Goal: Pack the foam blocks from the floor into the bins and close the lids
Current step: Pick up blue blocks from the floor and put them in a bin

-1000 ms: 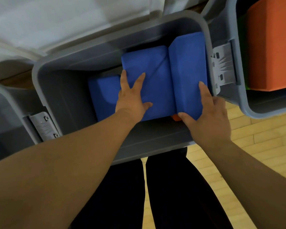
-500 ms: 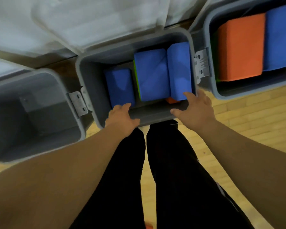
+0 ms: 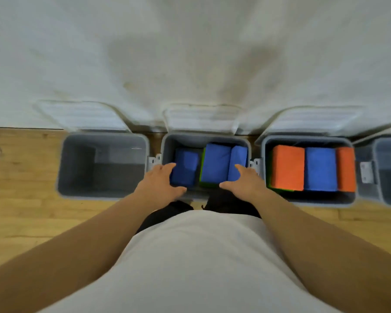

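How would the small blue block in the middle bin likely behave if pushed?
The small blue block looks like soft foam, so probably light and slightly squashy. Flat faces suggest it slides rather than rolls.

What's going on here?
A person is packing foam blocks into a row of grey bins. The left hand and right hand are open over the near edge of the middle bin, holding nothing. That bin contains blue blocks and a green block. The left bin is empty. The right bin holds orange blocks and a blue block. The lids are up, none closed yet.
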A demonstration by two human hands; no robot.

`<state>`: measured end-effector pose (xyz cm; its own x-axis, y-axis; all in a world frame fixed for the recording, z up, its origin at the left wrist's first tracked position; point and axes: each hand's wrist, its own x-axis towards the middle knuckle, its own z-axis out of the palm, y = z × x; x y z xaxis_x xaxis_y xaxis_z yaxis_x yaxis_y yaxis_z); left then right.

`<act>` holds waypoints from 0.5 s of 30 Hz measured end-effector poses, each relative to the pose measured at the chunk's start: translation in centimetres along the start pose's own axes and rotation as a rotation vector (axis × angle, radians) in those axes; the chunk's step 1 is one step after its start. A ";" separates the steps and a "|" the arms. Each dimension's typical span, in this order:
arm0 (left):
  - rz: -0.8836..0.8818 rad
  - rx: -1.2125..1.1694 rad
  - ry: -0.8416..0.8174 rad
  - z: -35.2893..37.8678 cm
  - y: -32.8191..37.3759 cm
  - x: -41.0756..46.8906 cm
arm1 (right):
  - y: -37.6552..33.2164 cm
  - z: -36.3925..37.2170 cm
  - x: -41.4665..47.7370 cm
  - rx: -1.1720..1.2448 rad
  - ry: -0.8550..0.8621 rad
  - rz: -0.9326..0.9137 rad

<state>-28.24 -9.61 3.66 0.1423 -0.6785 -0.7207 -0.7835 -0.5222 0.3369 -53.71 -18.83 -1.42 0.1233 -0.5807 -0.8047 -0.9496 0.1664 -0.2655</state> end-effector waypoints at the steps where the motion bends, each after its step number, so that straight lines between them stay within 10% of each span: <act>1: -0.049 -0.026 0.020 0.5 0.0 -0.4 | 0.3 -0.7 0.2 0.000 -0.008 -0.026; 15: -0.487 -0.483 0.068 16.9 7.9 -9.5 | 4.6 -7.8 1.9 -0.569 -0.259 -0.277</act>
<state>-46.06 1.45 2.94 0.4594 -0.3311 -0.8242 -0.2659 -0.9366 0.2280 -60.07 -25.39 -0.09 0.3809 -0.3206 -0.8673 -0.8683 -0.4465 -0.2162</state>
